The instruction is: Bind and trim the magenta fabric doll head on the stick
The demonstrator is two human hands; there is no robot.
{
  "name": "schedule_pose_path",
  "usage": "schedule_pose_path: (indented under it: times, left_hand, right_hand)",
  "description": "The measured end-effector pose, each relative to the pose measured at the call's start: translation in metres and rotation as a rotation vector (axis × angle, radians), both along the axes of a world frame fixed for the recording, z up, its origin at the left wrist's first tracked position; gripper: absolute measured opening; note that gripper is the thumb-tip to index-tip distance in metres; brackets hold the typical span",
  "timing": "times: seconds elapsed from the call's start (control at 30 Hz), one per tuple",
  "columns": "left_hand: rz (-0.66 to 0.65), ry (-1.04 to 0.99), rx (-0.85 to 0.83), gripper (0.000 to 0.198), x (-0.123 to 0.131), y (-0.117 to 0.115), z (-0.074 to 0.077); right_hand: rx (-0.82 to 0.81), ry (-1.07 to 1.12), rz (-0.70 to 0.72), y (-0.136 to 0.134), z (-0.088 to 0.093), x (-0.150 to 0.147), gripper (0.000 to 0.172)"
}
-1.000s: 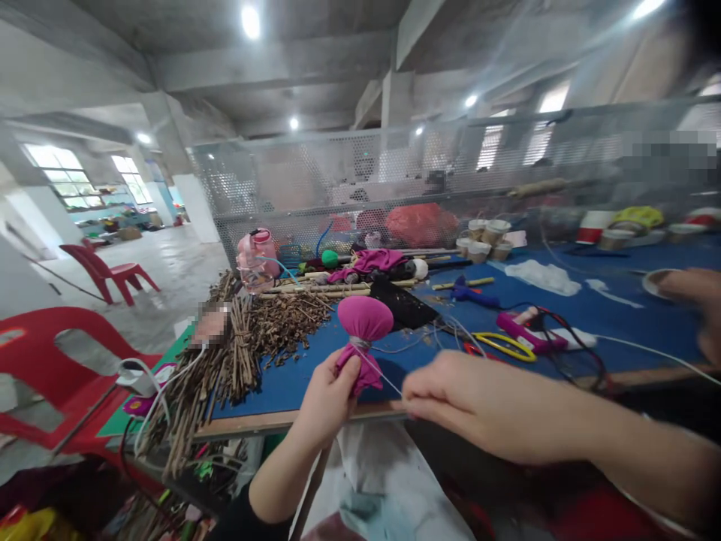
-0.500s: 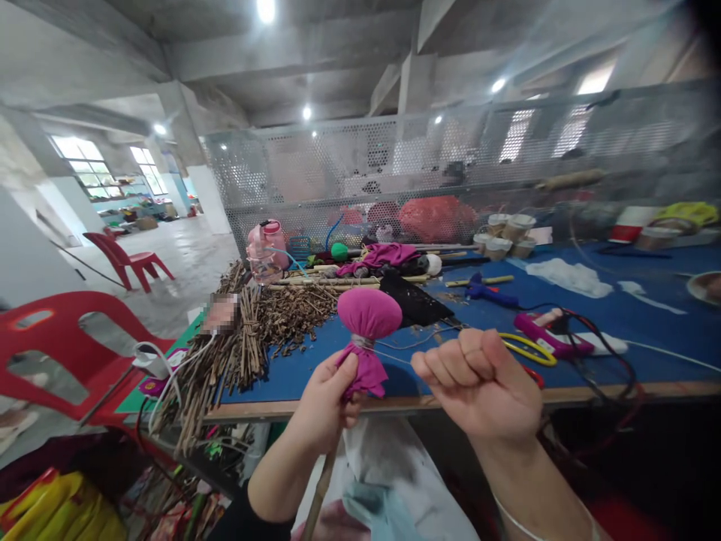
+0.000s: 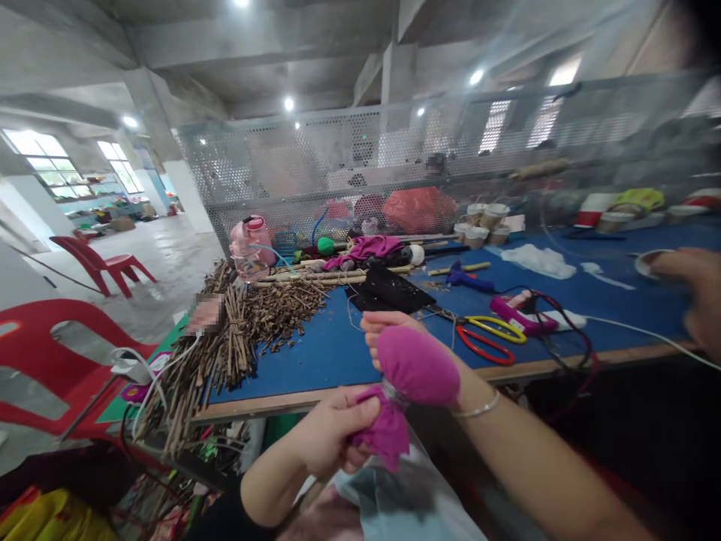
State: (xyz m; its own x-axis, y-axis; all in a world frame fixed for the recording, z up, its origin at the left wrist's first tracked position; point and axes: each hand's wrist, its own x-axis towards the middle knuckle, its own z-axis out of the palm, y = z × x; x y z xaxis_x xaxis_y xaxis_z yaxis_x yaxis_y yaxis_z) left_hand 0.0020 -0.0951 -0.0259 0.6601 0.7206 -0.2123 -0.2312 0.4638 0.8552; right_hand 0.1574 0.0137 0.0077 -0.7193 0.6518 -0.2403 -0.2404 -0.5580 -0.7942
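Observation:
My left hand (image 3: 330, 432) is closed round the gathered neck of a magenta cloth bundle (image 3: 420, 364), a stuffed round head tied off over a loose tail of fabric, and holds it tilted to the right, low in front of the table edge. My right hand (image 3: 386, 324) sits just behind the round head with its fingers curled shut; a thin pale string seems to run from it. A bracelet shows on that wrist.
The blue table (image 3: 338, 353) carries a heap of twigs (image 3: 253, 323), black cloth (image 3: 388, 289), yellow and red scissors (image 3: 490, 338), a pink glue gun (image 3: 521, 315) and a pink bottle (image 3: 251, 244). Another person's hand (image 3: 695, 297) is at the right. Red chairs (image 3: 50, 361) stand left.
The bundle has come down from upright above the table to tilted below its edge. My right hand has swung from beside it to behind its head.

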Motion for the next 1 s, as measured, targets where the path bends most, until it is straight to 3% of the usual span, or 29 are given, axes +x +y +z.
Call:
schedule_pose_path:
  times: [0.07, 0.13, 0.23, 0.33, 0.43, 0.6, 0.77, 1.0]
  left_hand:
    - [-0.057, 0.137, 0.106, 0.039, 0.001, -0.002, 0.001]
    - [-0.051, 0.224, 0.217, 0.041, 0.003, 0.000, 0.003]
    - [0.154, 0.266, 0.341, 0.038, 0.004, 0.012, 0.003]
    - [0.410, 0.232, 0.373, 0.037, 0.000, 0.029, 0.000]
    - [0.497, 0.138, 0.319, 0.037, -0.006, 0.041, 0.001]
    - [0.517, 0.014, 0.267, 0.038, -0.011, 0.038, 0.014]
    - [0.541, 0.051, 0.223, 0.039, -0.008, 0.032, 0.014]
    - [0.598, 0.067, 0.210, 0.040, -0.008, 0.035, 0.009]
  right_hand:
    - [0.146, -0.124, 0.243, 0.005, 0.022, 0.001, 0.026]
    - [0.466, -0.334, 0.405, 0.003, 0.050, 0.002, 0.027]
    - [1.010, -0.692, 0.306, -0.018, 0.090, 0.007, 0.037]
    - [1.287, -0.858, 0.131, -0.051, 0.103, 0.016, 0.042]
    - [1.283, -0.844, -0.124, -0.073, 0.082, 0.025, 0.044]
    - [1.071, -0.671, -0.543, -0.068, 0.029, 0.030, 0.047]
    - [0.896, -0.585, -0.622, -0.070, -0.001, 0.021, 0.045]
    - [0.799, -0.492, -0.657, -0.083, -0.020, 0.009, 0.045]
